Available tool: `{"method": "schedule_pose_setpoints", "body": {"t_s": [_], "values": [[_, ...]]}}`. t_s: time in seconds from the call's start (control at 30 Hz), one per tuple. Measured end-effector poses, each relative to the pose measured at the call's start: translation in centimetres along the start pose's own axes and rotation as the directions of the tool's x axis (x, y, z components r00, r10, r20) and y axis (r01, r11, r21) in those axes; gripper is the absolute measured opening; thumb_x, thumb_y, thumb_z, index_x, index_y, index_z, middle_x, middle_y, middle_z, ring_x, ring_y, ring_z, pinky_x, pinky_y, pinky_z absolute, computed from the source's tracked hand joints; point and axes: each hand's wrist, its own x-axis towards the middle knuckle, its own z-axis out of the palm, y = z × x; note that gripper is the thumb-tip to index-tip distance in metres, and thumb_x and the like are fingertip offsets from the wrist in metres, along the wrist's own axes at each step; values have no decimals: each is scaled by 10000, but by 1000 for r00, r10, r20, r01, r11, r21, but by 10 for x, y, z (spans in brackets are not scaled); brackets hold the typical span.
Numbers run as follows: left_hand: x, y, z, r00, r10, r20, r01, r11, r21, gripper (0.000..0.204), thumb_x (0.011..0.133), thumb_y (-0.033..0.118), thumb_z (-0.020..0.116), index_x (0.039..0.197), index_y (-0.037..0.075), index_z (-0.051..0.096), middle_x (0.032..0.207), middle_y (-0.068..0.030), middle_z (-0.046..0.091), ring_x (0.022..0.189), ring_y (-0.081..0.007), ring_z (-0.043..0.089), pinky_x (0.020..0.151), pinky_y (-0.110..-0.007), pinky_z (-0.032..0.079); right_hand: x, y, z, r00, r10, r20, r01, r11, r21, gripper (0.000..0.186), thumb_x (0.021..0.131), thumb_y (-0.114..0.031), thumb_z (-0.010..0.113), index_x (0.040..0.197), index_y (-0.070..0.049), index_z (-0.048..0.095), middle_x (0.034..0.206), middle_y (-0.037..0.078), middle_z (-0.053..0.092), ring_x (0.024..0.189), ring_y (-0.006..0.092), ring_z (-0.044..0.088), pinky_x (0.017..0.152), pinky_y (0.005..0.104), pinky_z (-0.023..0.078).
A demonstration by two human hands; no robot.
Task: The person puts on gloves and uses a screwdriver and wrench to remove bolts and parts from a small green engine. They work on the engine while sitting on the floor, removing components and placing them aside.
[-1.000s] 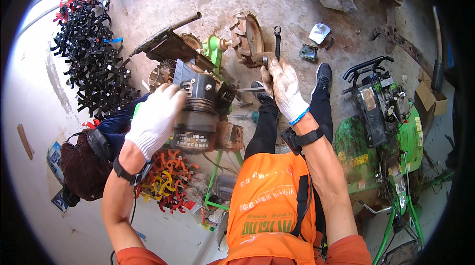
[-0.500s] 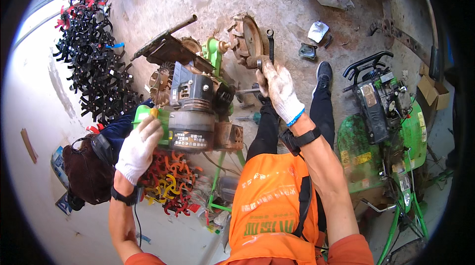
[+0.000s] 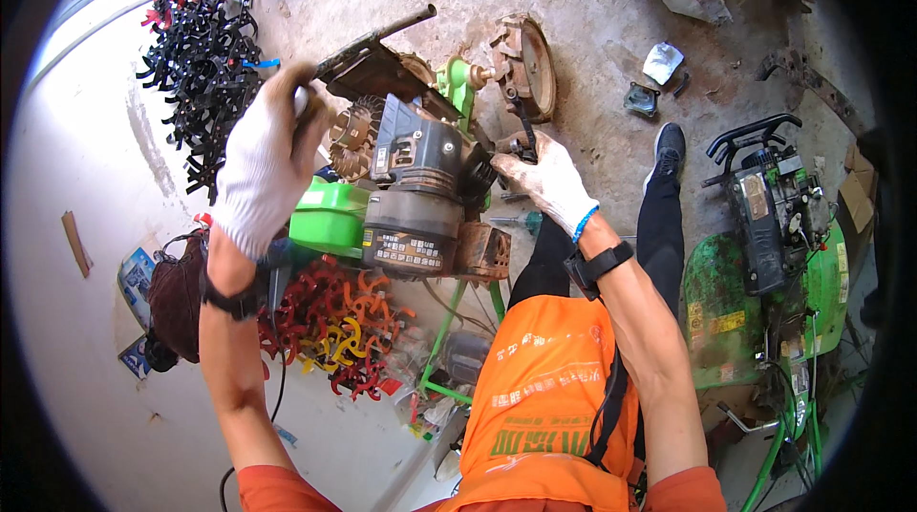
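My right hand [image 3: 546, 178], in a white glove with dirty fingertips, closes around a dark wrench [image 3: 522, 118] beside the engine. The wrench's upper end points toward the lugged wheel [image 3: 527, 68]. My left hand [image 3: 263, 159], gloved too, is raised near the dark metal bracket [image 3: 382, 82], fingers curled together. What they hold, if anything, I cannot make out. Between my hands sits a small engine [image 3: 415, 154] with a black cover and a finned rotor [image 3: 355, 138]. A green tank [image 3: 328, 216] is fixed to its left side.
A person in a brown hat [image 3: 180, 307] crouches at the left. Black tiller blades [image 3: 201, 63] lie piled behind, with red and yellow blades [image 3: 334, 321] below the engine. Another green machine [image 3: 755, 264] stands at the right. A metal part [image 3: 641, 99] lies on the floor.
My left hand has risen off the green tank toward the bracket. My right hand has come down from beside the wheel to the engine's side, with the wrench. The whole view has shifted.
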Motion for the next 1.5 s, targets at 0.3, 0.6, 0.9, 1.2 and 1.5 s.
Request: {"method": "schedule_pose_setpoints", "body": {"t_s": [0.3,0.6,0.9,1.2,1.5], "values": [[76,0,50,973,75,220,-110,982,151,383,1076,171,718,1398,22,572,1082,-285,748,997,-462,757,839,-496,606,9,22,21,994,-73,-78,59,984,-170,405,953,-343,857,1172,-22,744,991,115,782,903,218,719,850,386,583],[84,5,77,903,119,413,-198,968,153,398,1021,132,746,1376,22,605,1167,-280,731,1092,-484,724,915,-513,591,17,33,21,986,-88,-145,26,924,-383,644,894,-474,871,1284,11,705,1130,241,789,1092,353,751,1007,434,560],[-4,4,35,910,196,364,-225,974,37,558,861,-42,821,1378,25,622,1314,-223,693,1227,-443,674,1015,-471,574,25,45,26,997,-8,-80,-15,961,-277,614,899,-443,862,1272,19,710,1172,252,781,1159,386,740,1039,436,550],[-101,-38,11,925,238,298,-247,969,-6,517,813,-174,689,1306,-21,655,1432,-230,677,1363,-455,659,1128,-494,574,27,51,40,985,-144,-98,109,949,-295,496,913,-375,842,1243,-21,732,1170,223,787,1144,381,742,1033,433,551],[-119,-37,11,955,243,170,-234,970,-69,504,850,-138,764,1324,-7,653,1369,-248,725,1279,-461,720,1098,-530,590,15,33,27,999,-7,-50,-8,960,-281,758,880,-387,878,1489,1,649,1400,275,721,1353,425,665,1146,449,523]]}}
